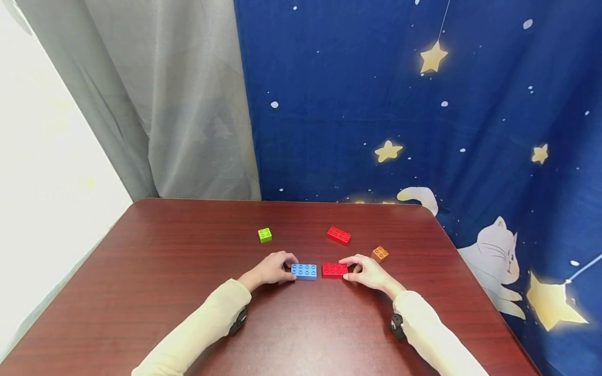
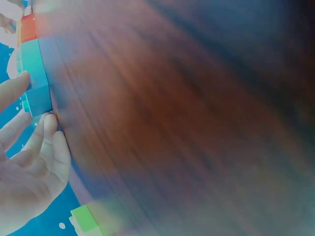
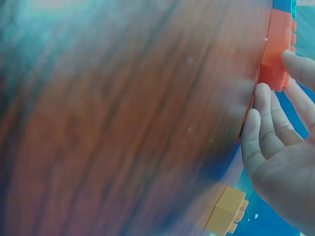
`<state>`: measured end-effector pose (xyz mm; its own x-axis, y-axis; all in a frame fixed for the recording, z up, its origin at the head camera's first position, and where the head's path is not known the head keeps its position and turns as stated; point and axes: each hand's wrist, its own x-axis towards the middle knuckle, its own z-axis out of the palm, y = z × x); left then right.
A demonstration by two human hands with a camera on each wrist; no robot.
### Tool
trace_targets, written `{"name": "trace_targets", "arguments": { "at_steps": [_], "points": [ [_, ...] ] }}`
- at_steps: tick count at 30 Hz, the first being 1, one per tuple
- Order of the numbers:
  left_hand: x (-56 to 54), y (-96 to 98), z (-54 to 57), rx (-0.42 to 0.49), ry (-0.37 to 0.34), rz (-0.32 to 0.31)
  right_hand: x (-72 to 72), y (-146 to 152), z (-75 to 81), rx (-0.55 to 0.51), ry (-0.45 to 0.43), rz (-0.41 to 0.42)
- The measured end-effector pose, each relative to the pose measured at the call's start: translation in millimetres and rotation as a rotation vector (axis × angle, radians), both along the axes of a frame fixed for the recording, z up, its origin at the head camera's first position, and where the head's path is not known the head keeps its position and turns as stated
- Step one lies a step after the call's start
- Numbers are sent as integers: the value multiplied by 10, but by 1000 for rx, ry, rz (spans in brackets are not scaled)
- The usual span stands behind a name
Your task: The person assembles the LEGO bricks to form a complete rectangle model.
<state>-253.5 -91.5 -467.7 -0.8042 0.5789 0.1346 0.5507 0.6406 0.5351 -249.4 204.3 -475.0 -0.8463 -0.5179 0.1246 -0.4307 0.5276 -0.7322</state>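
Note:
My left hand (image 1: 274, 268) pinches the left end of a blue toy building brick (image 1: 303, 271), thumb on the near side and fingers at the far side. Across a small gap lies a red building brick (image 1: 334, 270), its studs up. The right hand (image 1: 368, 271) holds that red brick by its right end between thumb and index finger. In the left wrist view the thumb touches the side of the blue brick (image 2: 35, 73). The right wrist view has the thumb against the red brick (image 3: 276, 49), the other fingers extended along the table.
A second red brick (image 1: 339, 235) lies farther back. Behind the right hand is a small orange brick (image 1: 380, 254), and a lime green brick (image 1: 265, 235) sits back left. The brown table (image 1: 188, 235) ends at blue and grey curtains.

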Motion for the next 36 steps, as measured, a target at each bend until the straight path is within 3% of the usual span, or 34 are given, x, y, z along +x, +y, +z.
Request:
{"name": "trace_targets", "arguments": {
  "at_steps": [13, 36],
  "points": [
    [23, 79, 29, -15, -32, 10, 4, -34, -4, 3, 30, 19],
    [6, 83, -15, -26, -15, 16, -33, -26, -46, 20, 21, 18]
  ]
}}
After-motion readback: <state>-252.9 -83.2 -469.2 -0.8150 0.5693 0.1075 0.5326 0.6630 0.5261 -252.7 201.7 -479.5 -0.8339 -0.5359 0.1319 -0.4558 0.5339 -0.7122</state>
